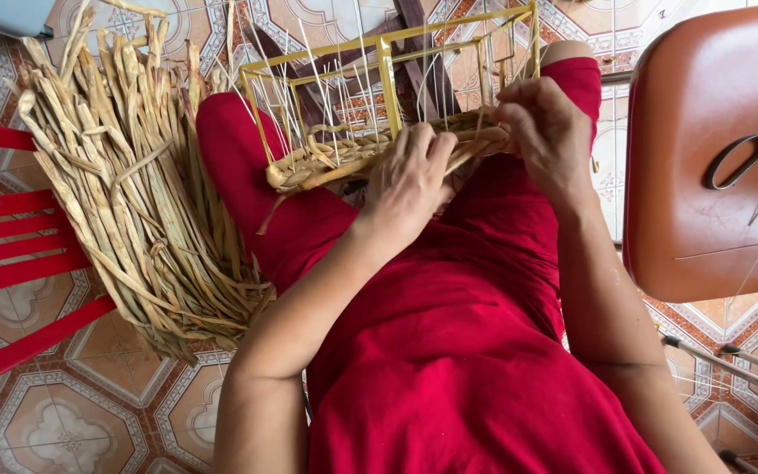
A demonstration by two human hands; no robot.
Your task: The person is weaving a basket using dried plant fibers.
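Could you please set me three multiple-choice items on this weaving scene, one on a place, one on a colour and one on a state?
1. Where do the dark metal scissors lie?
A. on the brown stool seat
B. on the tiled floor
C. on the person's lap

2. What colour is the rectangular wire frame being woven on?
A. blue
B. yellow
C. black

3. How does the left hand stand?
A. hanging free above the floor
B. holding the scissors
C. pressed on the braided straw band

Answers: 1 A, the scissors rest on the brown stool seat at the right. 2 B, the frame's bars show yellow. 3 C, the fingers lie on the braided straw band, with the right hand at its other end.
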